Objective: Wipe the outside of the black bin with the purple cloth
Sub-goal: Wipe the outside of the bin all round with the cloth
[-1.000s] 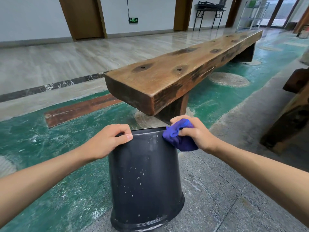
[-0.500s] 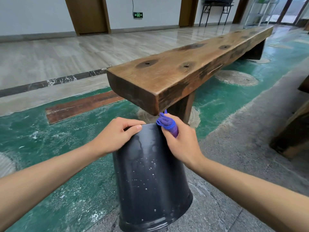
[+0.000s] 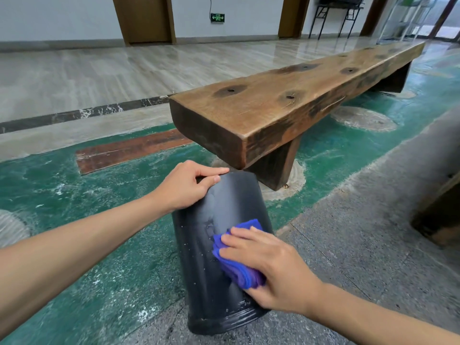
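Black bin [image 3: 211,265]: on the floor just before the wooden bench [image 3: 286,105], tilted, rim away, long axis running toward the person. Left hand [image 3: 185,186] grips the rim. Right hand [image 3: 271,267], fingers flat, presses purple cloth [image 3: 239,266] on the near wall; unwiped wall lies toward the base.

A single wide-angle camera, worn on the person's head, looks forward and steeply down. Both forearms enter from the bottom corners, so the left hand [image 3: 185,186] and right hand [image 3: 271,266] sit close below the lens, at the tall black plastic bin [image 3: 211,270] on the floor. Further off, the long thick wooden bench [image 3: 281,100] runs away to the upper right. The far white wall [image 3: 62,16] lines the top edge. No second view overlaps it.
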Available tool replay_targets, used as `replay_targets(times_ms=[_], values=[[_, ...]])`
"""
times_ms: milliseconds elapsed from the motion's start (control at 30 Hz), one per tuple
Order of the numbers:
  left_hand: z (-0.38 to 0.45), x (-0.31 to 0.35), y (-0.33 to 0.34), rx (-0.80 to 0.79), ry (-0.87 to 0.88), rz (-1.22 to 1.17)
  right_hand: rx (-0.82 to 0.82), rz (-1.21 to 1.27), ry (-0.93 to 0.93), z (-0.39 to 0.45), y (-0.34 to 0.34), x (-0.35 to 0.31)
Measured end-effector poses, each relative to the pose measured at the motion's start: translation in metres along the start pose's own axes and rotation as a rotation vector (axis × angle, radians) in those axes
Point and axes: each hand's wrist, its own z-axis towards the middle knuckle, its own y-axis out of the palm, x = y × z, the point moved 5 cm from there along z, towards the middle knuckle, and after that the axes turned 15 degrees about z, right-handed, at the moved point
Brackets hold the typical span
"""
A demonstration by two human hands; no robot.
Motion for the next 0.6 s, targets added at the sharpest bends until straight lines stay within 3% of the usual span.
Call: replay_targets(times_ms=[133, 233, 333, 433, 500, 600], values=[[0.007, 0.002, -0.001, 0.002, -0.007, 0.018, -0.173, -0.043, -0.088, -0.029, 0.006, -0.012], [0.009, 0.004, -0.002, 0.009, 0.034, 0.018, -0.142, 0.039, -0.041, -0.040, 0.000, -0.012], [0.013, 0.009, -0.001, -0.004, 0.044, -0.011, 0.254, 0.296, 0.194, -0.032, -0.029, 0.002], [0.016, 0.012, 0.000, -0.028, 0.039, -0.018, 0.671, 0.350, 0.425, -0.011, -0.069, 0.030], [0.018, 0.014, 0.001, -0.043, 0.035, -0.019, 0.797, 0.344, 0.557, 0.004, -0.091, 0.052], [0.018, 0.020, 0.001, -0.081, 0.034, -0.013, 0.772, 0.366, 0.656, 0.022, -0.094, 0.077]])
